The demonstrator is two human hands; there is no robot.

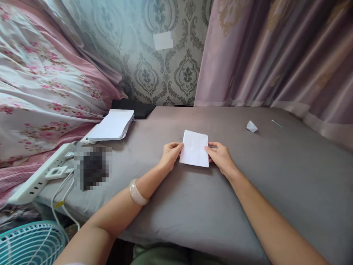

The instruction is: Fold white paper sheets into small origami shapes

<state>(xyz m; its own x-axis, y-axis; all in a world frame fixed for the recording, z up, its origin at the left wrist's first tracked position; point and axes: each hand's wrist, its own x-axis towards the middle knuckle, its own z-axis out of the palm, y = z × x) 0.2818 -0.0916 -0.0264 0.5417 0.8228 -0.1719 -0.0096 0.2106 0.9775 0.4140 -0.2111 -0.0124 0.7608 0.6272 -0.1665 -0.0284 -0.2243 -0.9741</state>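
A white sheet of paper (194, 148) lies flat on the grey cloth-covered surface (248, 176) in front of me. My left hand (170, 154) grips the paper's left edge with fingers curled against it; a pale bangle sits on that wrist. My right hand (220, 157) pinches the paper's right edge, fingers bent onto it. Both hands rest low on the cloth.
A stack of white paper (113, 125) sits at the back left, beside a dark flat object (135, 108). A small folded white paper piece (251, 127) lies to the right. A power strip (41, 175), a blurred dark item and a teal fan (30, 243) are at left.
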